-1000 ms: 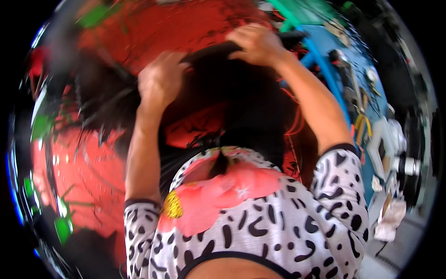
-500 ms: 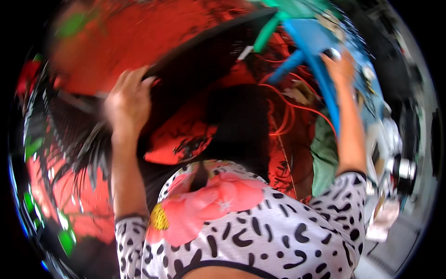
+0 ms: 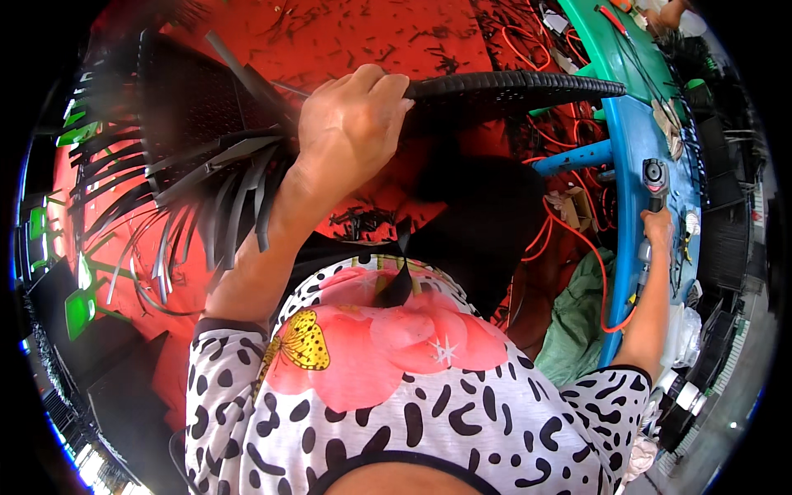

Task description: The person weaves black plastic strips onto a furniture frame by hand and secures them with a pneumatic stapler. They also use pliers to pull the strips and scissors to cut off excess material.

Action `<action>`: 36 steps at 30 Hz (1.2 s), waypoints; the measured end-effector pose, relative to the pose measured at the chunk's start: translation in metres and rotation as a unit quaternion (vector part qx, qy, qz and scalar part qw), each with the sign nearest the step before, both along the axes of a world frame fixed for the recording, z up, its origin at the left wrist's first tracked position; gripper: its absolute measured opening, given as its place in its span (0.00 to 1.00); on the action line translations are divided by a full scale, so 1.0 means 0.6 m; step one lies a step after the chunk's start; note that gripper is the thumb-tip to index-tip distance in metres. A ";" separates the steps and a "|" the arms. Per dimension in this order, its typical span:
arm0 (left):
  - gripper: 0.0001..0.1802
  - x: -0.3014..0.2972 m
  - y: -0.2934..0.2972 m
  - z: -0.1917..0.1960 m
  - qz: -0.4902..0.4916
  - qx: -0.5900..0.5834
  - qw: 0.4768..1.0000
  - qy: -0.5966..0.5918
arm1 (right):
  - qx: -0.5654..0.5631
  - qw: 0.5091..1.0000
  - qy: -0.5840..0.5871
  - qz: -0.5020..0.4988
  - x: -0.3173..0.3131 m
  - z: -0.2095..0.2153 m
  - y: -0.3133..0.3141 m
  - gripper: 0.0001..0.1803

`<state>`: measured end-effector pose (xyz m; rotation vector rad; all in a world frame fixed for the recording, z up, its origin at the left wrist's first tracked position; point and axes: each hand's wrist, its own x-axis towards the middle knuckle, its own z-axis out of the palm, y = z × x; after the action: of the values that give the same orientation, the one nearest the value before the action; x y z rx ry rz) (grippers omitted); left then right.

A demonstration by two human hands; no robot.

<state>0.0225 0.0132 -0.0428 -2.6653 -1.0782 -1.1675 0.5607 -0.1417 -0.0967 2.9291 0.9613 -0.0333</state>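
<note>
My left hand (image 3: 353, 115) is closed round the edge of a black woven plastic-strip piece (image 3: 503, 92). Its bound rim runs right from my fist to the tables, and a bundle of loose black strips (image 3: 239, 186) fans out to the left below a perforated-looking dark section. On the right, my right hand (image 3: 657, 226) is wrapped round the grip of a hand-held air tool (image 3: 655, 177) with a round dark head. An orange hose (image 3: 606, 301) runs close to its lower end. The tool is over the blue table (image 3: 629, 136); its exact kind is not clear.
A green table (image 3: 615, 41) adjoins the blue one at the far right, with cords and a red-handled tool (image 3: 610, 18) on it. Black scraps litter the red floor covering (image 3: 371, 37). A green sack (image 3: 573, 313) lies beside the blue table, near looping orange hoses.
The woven piece has swung round with my left hand, which is now farther right and higher. My right hand has moved lower along the blue table, and the tool now shows clearly in it.
</note>
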 end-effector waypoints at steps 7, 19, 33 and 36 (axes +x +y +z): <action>0.12 0.003 0.002 -0.004 0.012 -0.050 0.998 0.044 | 0.219 0.951 0.146 0.162 -0.179 0.168 -0.025 0.13; 0.16 -0.003 0.025 0.005 -0.062 -0.180 0.982 0.020 | 0.237 0.723 0.589 0.273 -0.532 0.246 -0.020 0.34; 0.17 0.025 0.018 -0.013 -0.080 -0.233 0.969 0.036 | 0.190 0.692 0.631 0.295 -0.546 0.196 0.017 0.06; 0.17 0.028 0.015 -0.011 -0.077 -0.235 0.968 0.040 | 0.183 0.699 0.625 0.295 -0.542 0.197 0.015 0.07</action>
<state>0.0393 0.0224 -0.0497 -3.1698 -1.2937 -0.9022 0.2353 -0.1325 0.0212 2.3387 2.1218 -2.1947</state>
